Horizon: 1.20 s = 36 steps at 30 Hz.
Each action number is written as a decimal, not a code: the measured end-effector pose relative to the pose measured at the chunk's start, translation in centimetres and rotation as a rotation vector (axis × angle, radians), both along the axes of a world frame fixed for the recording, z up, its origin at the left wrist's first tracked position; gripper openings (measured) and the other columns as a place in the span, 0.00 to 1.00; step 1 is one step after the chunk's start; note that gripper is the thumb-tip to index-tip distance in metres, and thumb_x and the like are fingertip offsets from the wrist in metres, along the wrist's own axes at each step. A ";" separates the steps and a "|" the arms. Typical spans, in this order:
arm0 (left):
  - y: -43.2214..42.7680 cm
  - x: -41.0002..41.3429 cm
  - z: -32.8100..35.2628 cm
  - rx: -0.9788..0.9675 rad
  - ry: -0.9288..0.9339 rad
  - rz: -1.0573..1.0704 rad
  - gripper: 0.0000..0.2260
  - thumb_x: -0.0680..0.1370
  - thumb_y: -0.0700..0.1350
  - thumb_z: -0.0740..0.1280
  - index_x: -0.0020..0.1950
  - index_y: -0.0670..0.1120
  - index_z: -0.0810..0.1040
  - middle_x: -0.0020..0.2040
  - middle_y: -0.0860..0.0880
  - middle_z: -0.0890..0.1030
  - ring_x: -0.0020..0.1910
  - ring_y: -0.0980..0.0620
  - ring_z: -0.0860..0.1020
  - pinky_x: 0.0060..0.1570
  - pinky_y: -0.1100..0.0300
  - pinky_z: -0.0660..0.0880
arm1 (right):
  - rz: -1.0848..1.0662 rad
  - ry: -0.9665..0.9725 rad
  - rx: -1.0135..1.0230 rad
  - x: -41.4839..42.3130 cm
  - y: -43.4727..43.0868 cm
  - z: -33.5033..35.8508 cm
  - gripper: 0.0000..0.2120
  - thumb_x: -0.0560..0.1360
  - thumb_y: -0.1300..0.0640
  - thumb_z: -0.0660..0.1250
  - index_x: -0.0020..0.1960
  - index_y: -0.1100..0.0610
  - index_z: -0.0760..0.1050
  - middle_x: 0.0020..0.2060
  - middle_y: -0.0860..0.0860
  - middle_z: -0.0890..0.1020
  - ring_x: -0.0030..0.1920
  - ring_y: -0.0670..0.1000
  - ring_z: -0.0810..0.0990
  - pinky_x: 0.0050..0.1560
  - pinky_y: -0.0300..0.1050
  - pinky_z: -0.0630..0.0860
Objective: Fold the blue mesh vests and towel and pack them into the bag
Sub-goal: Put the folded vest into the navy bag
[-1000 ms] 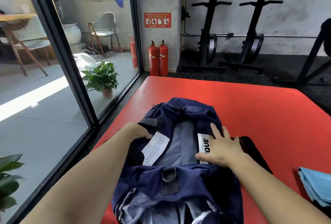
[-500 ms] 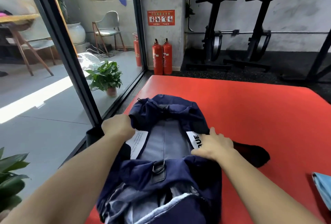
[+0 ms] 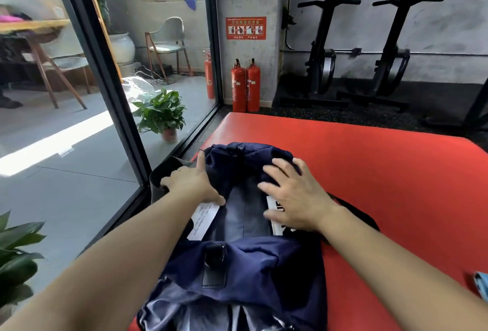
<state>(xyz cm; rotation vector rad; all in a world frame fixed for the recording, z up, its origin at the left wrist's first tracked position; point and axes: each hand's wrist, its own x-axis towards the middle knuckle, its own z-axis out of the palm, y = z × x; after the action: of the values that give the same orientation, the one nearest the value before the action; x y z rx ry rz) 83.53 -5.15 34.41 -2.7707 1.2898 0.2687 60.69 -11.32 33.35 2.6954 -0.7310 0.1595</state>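
Red mat (image 3: 369, 172) fills the right and far part of my view, beside a glass wall (image 3: 111, 92). Navy bag (image 3: 250, 259) lies along the mat's left side, its length running away from me. Its middle is open and shows grey-blue lining.

Left hand (image 3: 190, 185): on the bag's left rim, index finger straight, thumb splayed onto the lining, outer fingers draped over a dark flap at the edge; nothing pinched.

Right hand (image 3: 295, 198): flat on the bag's right rim, fingers spread wide, pressing the fabric.

White printed label (image 3: 203, 221) lies just under the left thumb. A second white label (image 3: 274, 214) is half covered by the right palm. Black strap tab (image 3: 215, 264) sits on the bag's near band.

Sliver of light blue cloth (image 3: 482, 284) at the far right edge, on the mat, well apart from the bag. I cannot tell which item it is.
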 end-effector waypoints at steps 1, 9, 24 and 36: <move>-0.1 0.0 -0.5 0.008 -0.020 -0.010 0.61 0.59 0.70 0.74 0.77 0.60 0.34 0.66 0.41 0.72 0.64 0.38 0.72 0.62 0.38 0.69 | -0.004 0.095 0.009 0.2 -0.2 -0.3 0.36 0.66 0.29 0.53 0.64 0.49 0.77 0.72 0.57 0.69 0.76 0.61 0.57 0.69 0.68 0.45; -1.2 1.7 -0.7 -0.058 -0.261 -0.067 0.45 0.72 0.47 0.73 0.77 0.62 0.45 0.61 0.42 0.70 0.58 0.41 0.75 0.49 0.50 0.70 | -0.420 0.296 0.132 -0.7 -2.0 -0.3 0.48 0.61 0.19 0.53 0.70 0.48 0.72 0.80 0.51 0.44 0.74 0.61 0.25 0.63 0.75 0.26; -1.4 0.0 0.4 -0.150 -0.288 -0.151 0.50 0.68 0.62 0.72 0.77 0.58 0.41 0.76 0.39 0.52 0.70 0.39 0.62 0.61 0.45 0.66 | -0.492 0.173 0.485 -1.4 -2.0 -1.0 0.48 0.66 0.21 0.57 0.78 0.46 0.57 0.79 0.49 0.39 0.78 0.60 0.38 0.72 0.70 0.46; -0.6 -0.5 2.3 -0.111 -0.380 -0.241 0.51 0.64 0.63 0.75 0.77 0.57 0.46 0.74 0.42 0.57 0.72 0.41 0.60 0.64 0.41 0.63 | -0.227 0.006 0.518 -2.3 0.6 2.0 0.26 0.78 0.35 0.54 0.72 0.44 0.69 0.76 0.45 0.64 0.78 0.48 0.41 0.75 0.55 0.38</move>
<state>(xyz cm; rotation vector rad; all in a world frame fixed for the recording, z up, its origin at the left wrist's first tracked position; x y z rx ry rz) 83.04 -5.72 36.74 -2.5389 1.5434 -0.3372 58.37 -10.68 35.37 3.0507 -1.2087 -0.1118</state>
